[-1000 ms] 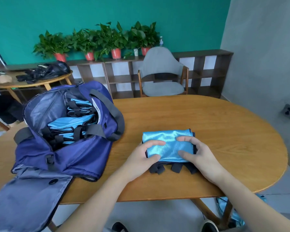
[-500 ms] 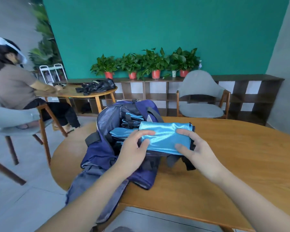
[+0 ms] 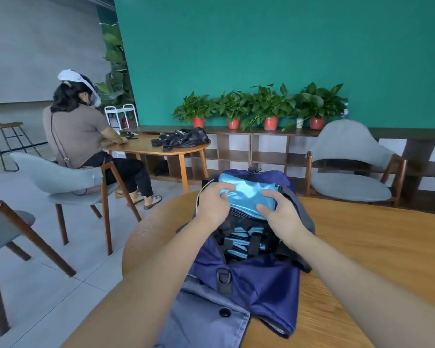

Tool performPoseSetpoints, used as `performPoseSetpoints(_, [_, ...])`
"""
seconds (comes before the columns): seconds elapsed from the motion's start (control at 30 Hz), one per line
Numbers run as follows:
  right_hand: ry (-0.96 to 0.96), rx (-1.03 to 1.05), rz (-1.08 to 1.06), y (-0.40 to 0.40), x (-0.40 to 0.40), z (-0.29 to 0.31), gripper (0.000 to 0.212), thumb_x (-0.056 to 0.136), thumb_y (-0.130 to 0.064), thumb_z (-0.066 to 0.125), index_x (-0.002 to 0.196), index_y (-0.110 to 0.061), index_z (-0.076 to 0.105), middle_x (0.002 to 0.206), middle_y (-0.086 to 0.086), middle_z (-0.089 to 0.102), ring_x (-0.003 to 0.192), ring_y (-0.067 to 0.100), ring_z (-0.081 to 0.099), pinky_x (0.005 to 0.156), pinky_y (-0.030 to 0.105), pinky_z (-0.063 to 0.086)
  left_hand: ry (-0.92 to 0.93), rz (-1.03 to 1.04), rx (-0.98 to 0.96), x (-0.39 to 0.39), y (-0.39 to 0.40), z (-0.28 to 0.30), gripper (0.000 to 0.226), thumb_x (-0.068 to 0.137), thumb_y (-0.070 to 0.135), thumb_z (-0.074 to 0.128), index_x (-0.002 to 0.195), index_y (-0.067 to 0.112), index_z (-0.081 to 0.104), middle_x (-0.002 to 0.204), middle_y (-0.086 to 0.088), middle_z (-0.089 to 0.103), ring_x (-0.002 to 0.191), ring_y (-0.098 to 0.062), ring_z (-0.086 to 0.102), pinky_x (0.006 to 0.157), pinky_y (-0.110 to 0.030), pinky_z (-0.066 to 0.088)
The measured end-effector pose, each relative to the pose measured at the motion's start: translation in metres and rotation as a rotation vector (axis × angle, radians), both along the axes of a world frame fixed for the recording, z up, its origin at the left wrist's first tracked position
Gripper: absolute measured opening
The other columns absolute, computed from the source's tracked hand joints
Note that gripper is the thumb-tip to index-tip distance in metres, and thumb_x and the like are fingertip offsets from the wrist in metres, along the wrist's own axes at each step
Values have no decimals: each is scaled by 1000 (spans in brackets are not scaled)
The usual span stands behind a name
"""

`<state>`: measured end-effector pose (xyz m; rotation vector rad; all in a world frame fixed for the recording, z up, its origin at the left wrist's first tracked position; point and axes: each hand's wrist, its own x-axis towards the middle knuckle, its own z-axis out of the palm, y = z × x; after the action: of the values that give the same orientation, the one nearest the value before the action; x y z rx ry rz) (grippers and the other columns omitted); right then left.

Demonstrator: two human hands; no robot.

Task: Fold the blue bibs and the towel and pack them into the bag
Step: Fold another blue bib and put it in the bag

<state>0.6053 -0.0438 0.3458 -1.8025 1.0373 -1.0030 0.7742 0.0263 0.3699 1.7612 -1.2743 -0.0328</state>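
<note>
A folded shiny blue bib (image 3: 246, 195) with black straps is held over the open top of the navy blue bag (image 3: 259, 280), at its far end. My left hand (image 3: 212, 203) grips the bib's left end and my right hand (image 3: 279, 212) grips its right end, fingers curled over the fabric. Inside the bag lie several more folded blue bibs (image 3: 244, 243) with black straps. The bag rests on the round wooden table (image 3: 372, 249), its grey flap (image 3: 206, 320) hanging toward me. No towel is visible.
A grey chair (image 3: 349, 172) stands behind the table at the right. To the left, a person (image 3: 81, 136) sits at another wooden table (image 3: 156, 146) holding a black bag. A low shelf with potted plants (image 3: 261, 106) lines the teal wall.
Both hands lifted the folded bib off the table and carried it left over the bag's opening. My view turned left, bringing the seated person into sight.
</note>
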Motion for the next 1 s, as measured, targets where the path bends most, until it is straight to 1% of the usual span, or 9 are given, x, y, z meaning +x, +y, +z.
performPoseSetpoints(0.1, [90,2,-10,-9,3,-12,42,96,-24,68,137,-22,57,122,0,56,90,14,54,78,23,40,-23,-45,90,12,-14,-16,34,102,1,48,116,18,73,130,1,59,84,-9,59,61,-4,38])
performPoseSetpoints(0.2, [256,11,19,-15,3,-27,39,98,-24,65,136,-18,58,92,-11,53,71,4,48,61,16,36,-86,-153,251,29,-23,-37,31,103,4,51,121,17,73,134,-7,60,115,-23,59,83,-8,33])
performPoseSetpoints(0.27, [382,19,16,-15,3,-36,39,99,-30,63,135,-19,54,80,-9,50,62,4,43,53,19,32,-127,-212,383,39,-24,-50,30,103,8,53,122,21,73,136,-9,60,118,-25,58,87,-14,34])
performPoseSetpoints(0.37, [404,55,-22,-14,2,-41,51,98,-37,62,139,-18,38,104,-3,58,86,18,60,72,30,40,-133,-272,490,48,-26,-62,31,106,14,49,123,27,72,140,-8,59,88,-17,63,72,-18,43])
performPoseSetpoints(0.47, [445,93,-34,-13,1,-43,64,100,-42,58,150,-14,28,135,7,55,121,27,55,89,33,37,-152,-282,581,48,-33,-68,37,109,17,42,128,34,68,144,-10,51,121,-27,53,103,-32,42])
performPoseSetpoints(0.6, [473,178,29,-18,-8,-46,66,100,-52,51,154,-19,30,143,9,52,128,30,51,96,34,37,-150,-229,647,44,-36,-65,41,110,16,36,133,35,63,149,-8,35,140,-28,28,117,-35,22])
performPoseSetpoints(0.77, [533,206,93,-19,-18,-47,71,100,-61,43,159,-25,25,155,7,43,138,30,44,104,36,35,-107,-138,579,48,-31,-74,36,108,30,40,142,29,54,150,-5,40,131,-24,46,104,-23,31])
performPoseSetpoints(0.9, [573,178,101,-14,-22,-46,70,101,-62,38,160,-27,21,157,6,41,139,30,44,98,33,35,-120,-149,608,45,-27,-73,43,110,34,34,150,28,44,155,-10,37,141,-26,39,117,-32,27])
performPoseSetpoints(1.0, [597,140,77,-9,-24,-45,77,100,-63,39,161,-20,17,157,9,39,141,31,41,109,37,35,-128,-126,593,44,-23,-64,46,109,40,35,154,28,39,153,-11,44,138,-29,44,113,-35,33])
